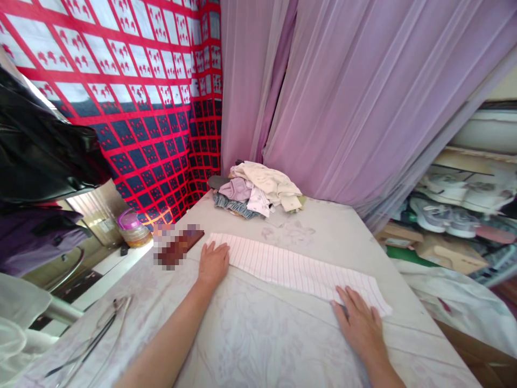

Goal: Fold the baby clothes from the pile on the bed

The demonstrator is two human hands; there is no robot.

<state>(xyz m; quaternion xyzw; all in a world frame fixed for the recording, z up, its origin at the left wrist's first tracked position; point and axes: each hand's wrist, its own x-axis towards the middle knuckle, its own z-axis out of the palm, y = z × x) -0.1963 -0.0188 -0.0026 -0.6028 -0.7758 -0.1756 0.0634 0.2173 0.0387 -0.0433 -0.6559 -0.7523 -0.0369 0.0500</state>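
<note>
A white cloth with thin pink stripes (283,265) lies as a long flat strip across the covered table (258,334). On its left end rests my left hand (214,264), palm down with the fingers stretched out. My right hand (359,318) lies flat near the right end, its fingertips on the near edge of the fabric. Neither hand grips anything. Behind the strip sits a pile of crumpled clothes (262,186) in cream, lilac and blue-grey.
Left of my left hand is a dark red, partly blurred flat object (180,249). Thin cables (97,334) lie at the near left. A lidded jar (135,229) stands beyond the left edge. Lilac curtains (343,97) hang behind; a shoe rack (448,215) is at the right.
</note>
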